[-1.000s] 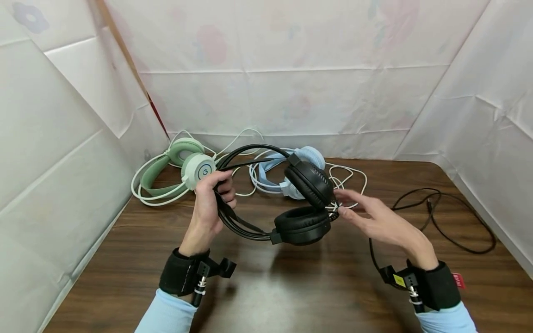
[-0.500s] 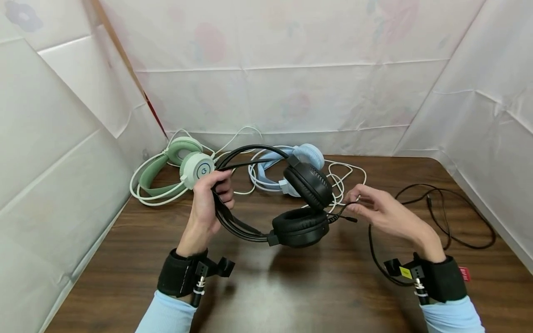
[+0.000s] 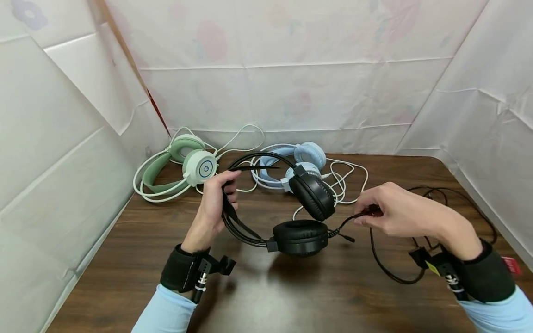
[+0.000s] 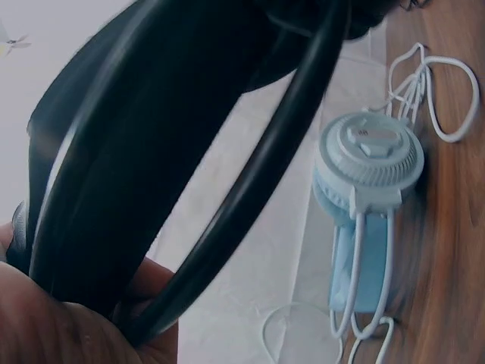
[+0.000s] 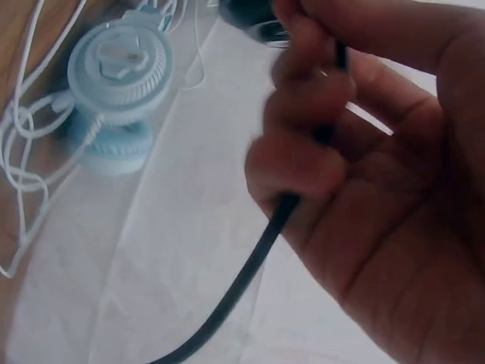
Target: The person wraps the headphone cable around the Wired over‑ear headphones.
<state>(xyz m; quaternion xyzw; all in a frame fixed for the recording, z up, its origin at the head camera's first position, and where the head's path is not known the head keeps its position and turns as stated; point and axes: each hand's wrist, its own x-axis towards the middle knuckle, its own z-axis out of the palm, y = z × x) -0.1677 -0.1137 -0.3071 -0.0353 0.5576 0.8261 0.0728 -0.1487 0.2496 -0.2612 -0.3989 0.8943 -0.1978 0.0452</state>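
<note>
My left hand (image 3: pixel 216 201) grips the headband of a pair of black headphones (image 3: pixel 303 237), holding them above the table with both ear cups turned to the right. In the left wrist view the black headband (image 4: pixel 144 144) passes through that hand's grip. To the right of the cups, my right hand (image 3: pixel 399 210) holds the black cable (image 3: pixel 350 220) in curled fingers. A short microphone stub (image 3: pixel 347 238) pokes out beside the lower cup. The right wrist view shows the cable (image 5: pixel 242 280) running through the curled fingers and out below.
Green headphones (image 3: pixel 200 167) with white cords lie at the back left. Light blue headphones (image 3: pixel 310 155) rest behind the black pair, their white cord (image 3: pixel 341 180) bunched to the right. Loops of black cable lie on the wooden table (image 3: pixel 266 296) at the right. Draped white sheets (image 3: pixel 291 101) surround the table.
My right hand has moved from beside the ear cups out to the right and now holds the cable, which is drawn out from the lower cup. My left hand keeps its grip on the headband.
</note>
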